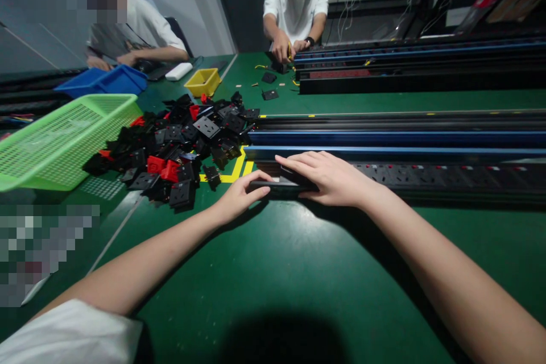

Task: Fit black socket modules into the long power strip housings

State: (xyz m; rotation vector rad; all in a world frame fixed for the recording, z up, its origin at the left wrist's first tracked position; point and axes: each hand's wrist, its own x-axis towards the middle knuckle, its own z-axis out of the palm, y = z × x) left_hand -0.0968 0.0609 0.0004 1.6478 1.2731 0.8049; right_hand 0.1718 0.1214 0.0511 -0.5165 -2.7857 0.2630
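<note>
The near rail [430, 201] lies on the table [273, 273], its left end between the two hands and its length running off toward three o'clock. The left hand [236, 199] pinches that end, thumb on the near side and fingers over the top, parted only by the rail itself. The right hand [328, 177] lies palm down just beside it at three o'clock, fingers straight and close together over a dark piece [294, 175], thumb low on the near side; whether it clasps the piece or only presses on it, I cannot tell. Past this hand, a row of sockets [426, 176] sits in the rail.

From the hands, a loose pile [207, 126] of black and red sockets lies on the table at ten o'clock. The green basket [91, 142] stands between nine and ten, right by the pile. At eleven is the yellow bin [203, 84], at ten the blue bin [102, 82]; what either holds is too small or hidden to make out.

Blue rails [384, 138] run just behind the near one. At twelve, a co-worker [298, 5] has both hands by the far rails [418, 82].
</note>
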